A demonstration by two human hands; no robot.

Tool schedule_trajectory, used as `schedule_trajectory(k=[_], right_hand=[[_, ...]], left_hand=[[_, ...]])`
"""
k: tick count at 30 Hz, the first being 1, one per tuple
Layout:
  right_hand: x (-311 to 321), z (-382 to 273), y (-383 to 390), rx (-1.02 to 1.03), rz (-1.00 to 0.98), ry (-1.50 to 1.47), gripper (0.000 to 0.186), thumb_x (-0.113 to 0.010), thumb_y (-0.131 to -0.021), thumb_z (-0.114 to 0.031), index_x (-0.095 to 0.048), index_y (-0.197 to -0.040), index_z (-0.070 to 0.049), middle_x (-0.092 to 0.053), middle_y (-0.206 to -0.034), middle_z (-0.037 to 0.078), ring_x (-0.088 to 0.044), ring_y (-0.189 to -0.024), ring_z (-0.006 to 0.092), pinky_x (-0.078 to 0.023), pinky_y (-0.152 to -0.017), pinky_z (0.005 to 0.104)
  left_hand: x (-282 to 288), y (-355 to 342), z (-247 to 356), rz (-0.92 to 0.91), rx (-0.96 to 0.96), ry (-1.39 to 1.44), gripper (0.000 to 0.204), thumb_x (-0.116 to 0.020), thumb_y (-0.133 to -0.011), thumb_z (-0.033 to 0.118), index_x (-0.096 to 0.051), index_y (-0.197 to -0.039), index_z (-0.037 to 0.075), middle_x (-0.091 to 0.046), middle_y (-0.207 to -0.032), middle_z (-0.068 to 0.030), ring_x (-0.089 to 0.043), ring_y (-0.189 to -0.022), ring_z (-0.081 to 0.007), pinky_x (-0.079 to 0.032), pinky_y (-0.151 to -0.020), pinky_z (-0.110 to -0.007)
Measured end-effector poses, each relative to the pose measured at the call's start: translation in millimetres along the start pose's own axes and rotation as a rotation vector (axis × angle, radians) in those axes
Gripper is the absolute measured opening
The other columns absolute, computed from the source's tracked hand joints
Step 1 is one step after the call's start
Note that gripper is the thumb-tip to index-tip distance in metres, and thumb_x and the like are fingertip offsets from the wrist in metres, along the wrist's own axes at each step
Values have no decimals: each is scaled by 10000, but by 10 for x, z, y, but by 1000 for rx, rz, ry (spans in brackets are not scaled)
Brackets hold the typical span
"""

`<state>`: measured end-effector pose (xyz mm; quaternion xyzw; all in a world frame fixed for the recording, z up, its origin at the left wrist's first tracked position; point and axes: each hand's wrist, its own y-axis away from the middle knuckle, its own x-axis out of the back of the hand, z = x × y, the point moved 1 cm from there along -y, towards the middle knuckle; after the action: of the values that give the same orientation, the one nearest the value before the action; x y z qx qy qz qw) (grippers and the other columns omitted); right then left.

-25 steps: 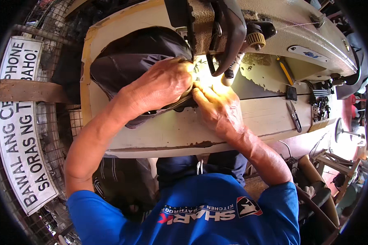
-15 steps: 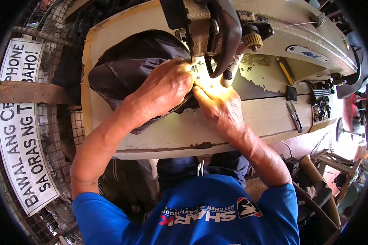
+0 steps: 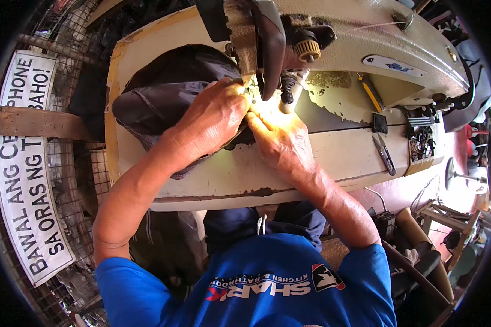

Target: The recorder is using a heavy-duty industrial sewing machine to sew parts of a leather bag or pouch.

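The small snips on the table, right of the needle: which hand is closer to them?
Right. The right hand rests beside the needle, with bare table between it and the snips. The left hand lies further left, on the dark fabric.

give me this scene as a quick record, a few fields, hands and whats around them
left hand: left hand pressing down on the dark fabric beside the needle area
right hand: right hand flat on the table, fingertips at the lit spot under the machine head
machine: cream sewing machine, paint worn
surface: cream table with chipped front edge
nearby: snips lying to the right, apart from both hands
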<state>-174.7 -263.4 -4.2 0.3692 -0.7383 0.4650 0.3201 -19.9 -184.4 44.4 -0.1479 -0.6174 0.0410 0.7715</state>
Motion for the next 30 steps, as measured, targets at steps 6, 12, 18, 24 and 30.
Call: schedule_trajectory(k=[6,12,18,24,30], right_hand=[[11,-31,66,191,94,-34,180,-608,-779,-122,-599,-939,-40,-633,-1003,123,-643,-928,280,-527,-787,402],[4,-54,105,105,38,-53,209,-637,-734,-80,-598,-931,-21,-636,-1095,135,-628,-998,305,-516,-843,417],[10,-43,130,102,22,-73,222,-630,-747,-79,-593,-954,-8,-627,-1164,156,-622,-1061,313,-514,-874,418],[4,8,121,150,44,-78,246,-593,-804,-145,-596,-1016,-20,-605,-1137,151,-610,-1044,298,-500,-877,409],[-20,7,80,139,-56,-146,219,-594,-799,-138,-602,-1002,-57,-604,-1075,123,-614,-985,294,-503,-809,410]], left_hand=[[120,56,-30,-37,-120,-80,262,-650,-776,32,-588,-1028,0,-597,-1081,-174,-573,-1066,-358,-457,-949,-486],[63,19,-16,-149,-31,-20,240,-643,-770,14,-623,-1009,7,-591,-1026,-151,-583,-1009,-332,-466,-891,-452],[44,18,45,-71,-7,-15,143,-630,-777,7,-638,-919,0,-609,-934,-149,-603,-936,-335,-477,-860,-438],[98,30,-34,-183,53,90,268,-635,-862,60,-585,-1119,6,-553,-1088,-227,-563,-1018,-422,-453,-920,-487],[46,40,1,-60,-17,31,149,-617,-790,5,-621,-937,-18,-610,-963,-187,-592,-952,-369,-472,-873,-461]])
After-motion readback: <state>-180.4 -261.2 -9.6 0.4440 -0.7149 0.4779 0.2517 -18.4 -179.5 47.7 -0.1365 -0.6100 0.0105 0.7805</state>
